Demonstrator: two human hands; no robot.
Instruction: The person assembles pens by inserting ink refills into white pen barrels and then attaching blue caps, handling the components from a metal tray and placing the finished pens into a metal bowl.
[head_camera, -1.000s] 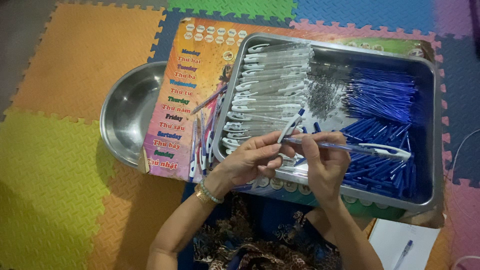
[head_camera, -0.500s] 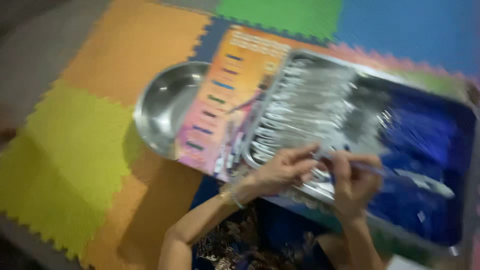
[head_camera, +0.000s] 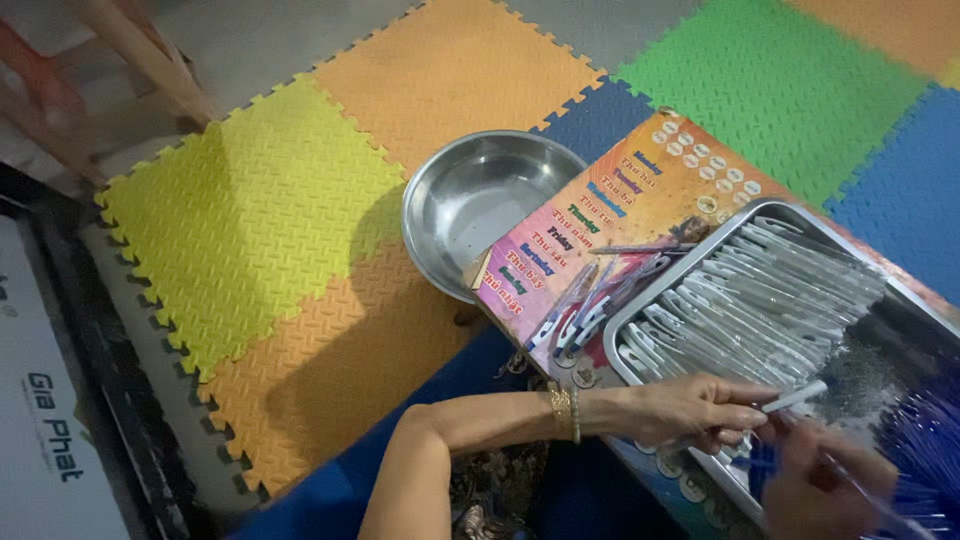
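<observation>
Left hand (head_camera: 690, 410): fingers pinched on a white pen barrel (head_camera: 795, 397), which juts up and to the right from the fingertips. A gold bracelet (head_camera: 563, 408) sits on that wrist, just behind the hand.

Right hand (head_camera: 825, 478): blurred, low at the frame's right edge, just right of the left hand and nearly touching it. It is clenched around something thin and blue, likely a pen part; cannot tell exactly what. The white barrel's free end lies just above this hand.

Both hands hover over the near edge of a rectangular metal tray (head_camera: 622, 368). Just beyond the left hand, rows of white pen barrels (head_camera: 760, 290) fill the tray's left half. Beyond the right hand, a mass of blue pen parts (head_camera: 925, 440) fills the tray's right side, blurred.

Left of the tray, beyond the left wrist, a few assembled pens (head_camera: 590, 305) lie on a colourful printed poster (head_camera: 620, 200). Further left, a round steel bowl (head_camera: 480, 210) partly overlapped by the poster. Farthest out: interlocking foam floor mats (head_camera: 260, 220), yellow, orange, green and blue.
</observation>
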